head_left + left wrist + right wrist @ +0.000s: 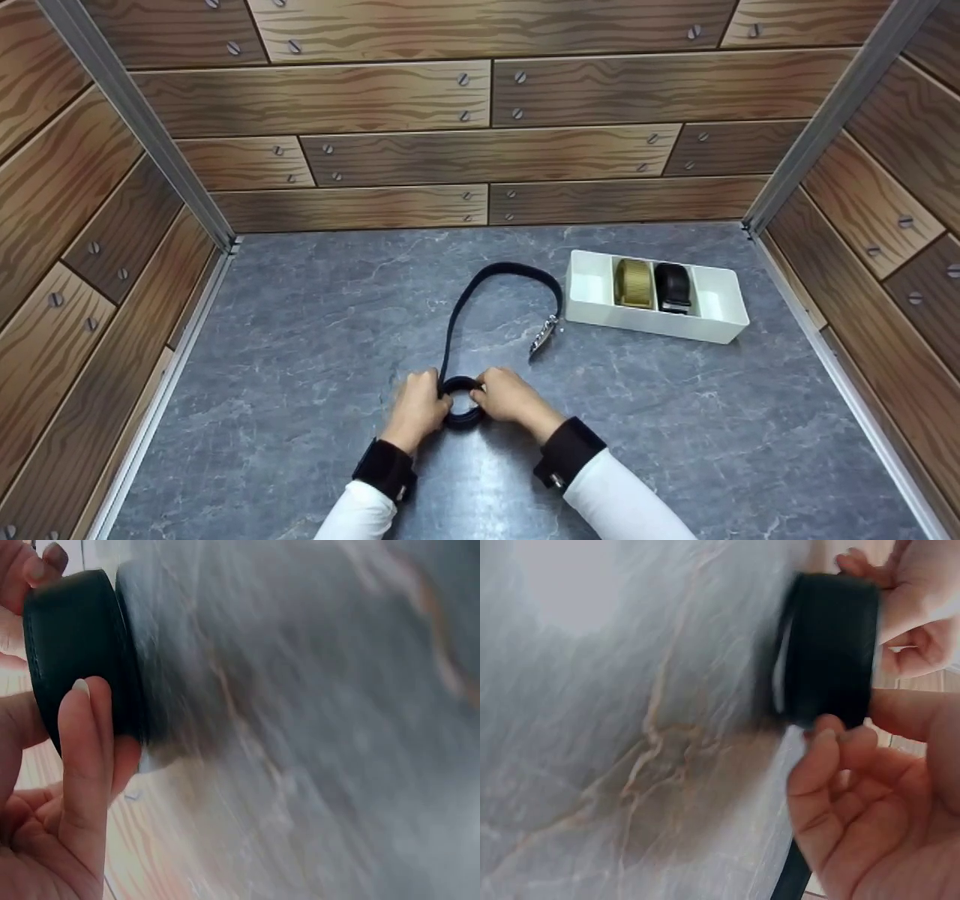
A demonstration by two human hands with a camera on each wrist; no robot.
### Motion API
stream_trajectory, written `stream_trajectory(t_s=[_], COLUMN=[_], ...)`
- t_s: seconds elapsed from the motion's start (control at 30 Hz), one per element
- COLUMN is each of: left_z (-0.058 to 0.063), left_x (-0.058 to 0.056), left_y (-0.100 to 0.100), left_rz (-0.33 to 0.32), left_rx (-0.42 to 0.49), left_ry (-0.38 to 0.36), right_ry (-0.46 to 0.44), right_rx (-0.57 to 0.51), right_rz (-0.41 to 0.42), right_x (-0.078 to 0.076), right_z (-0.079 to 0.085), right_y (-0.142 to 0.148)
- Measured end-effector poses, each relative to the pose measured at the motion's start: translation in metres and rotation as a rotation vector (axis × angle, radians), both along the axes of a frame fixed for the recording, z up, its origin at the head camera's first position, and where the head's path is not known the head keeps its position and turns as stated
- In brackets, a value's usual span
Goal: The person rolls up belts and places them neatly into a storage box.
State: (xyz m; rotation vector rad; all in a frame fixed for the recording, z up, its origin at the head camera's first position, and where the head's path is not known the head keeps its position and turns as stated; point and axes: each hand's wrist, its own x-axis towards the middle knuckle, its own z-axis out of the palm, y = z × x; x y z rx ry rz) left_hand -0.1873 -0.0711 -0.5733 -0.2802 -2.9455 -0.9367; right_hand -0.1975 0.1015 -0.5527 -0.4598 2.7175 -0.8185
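A black belt [504, 268] is partly rolled into a ring at its near end, while the rest curves away over the grey surface to a silver buckle [543, 337]. My left hand [417, 409] grips the left side of the coil, its thumb inside the ring. On the opposite side my right hand [513, 397] pinches the coil between thumb and fingers. In the left wrist view the fingers lie along the outside of the rolled belt [79, 652]. The right wrist view shows fingertips and thumb on the lower edge of the coil [832, 652].
A white divided box [652, 324] stands at the right. Its middle compartments hold a rolled gold-coloured belt [634, 283] and a rolled black belt [672, 285]; the outer compartments show bare bottoms. Wood-patterned walls [480, 154] enclose the back and both sides.
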Motion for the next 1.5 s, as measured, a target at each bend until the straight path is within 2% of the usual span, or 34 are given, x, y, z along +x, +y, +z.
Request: stream_trajectory(t_s=[0.23, 0.4, 0.57, 0.7, 0.8, 0.97, 1.1, 1.37, 1.5], left_z=[-0.002, -0.003, -0.001, -0.001, -0.002, -0.003, -0.003, -0.005, -0.006], left_x=[0.0, -0.002, -0.003, -0.001, 0.001, 0.004, 0.004, 0.004, 0.003], left_y=[-0.004, -0.006, -0.004, 0.001, 0.006, 0.014, 0.017, 0.014, 0.011], left_rz=[0.0, -0.026, -0.061, -0.046, 0.012, 0.102, 0.132, 0.112, 0.118], left_rx=[0.012, -0.014, -0.033, -0.053, -0.044, -0.02, 0.007, 0.055, 0.043], left_ry=[0.023, 0.033, 0.019, 0.034, 0.066, 0.066, 0.046, 0.031, 0.011], right_ry=[0.022, 0.051, 0.075, 0.042, -0.019, -0.163, -0.227, -0.25, -0.218], right_rx=[0.05, 0.077, 0.03, -0.069, -0.147, -0.25, -0.307, -0.294, -0.232], right_rz=[0.029, 0.105, 0.182, 0.14, 0.062, -0.029, -0.058, -0.116, -0.089], right_x=[0.002, 0.0, -0.004, -0.008, -0.009, -0.002, 0.005, 0.009, 0.006], right_z=[0.0, 0.001, -0.001, -0.005, -0.007, -0.005, -0.004, -0.008, -0.008], right_y=[-0.002, -0.002, 0.003, 0.009, 0.015, 0.021, 0.022, 0.017, 0.014])
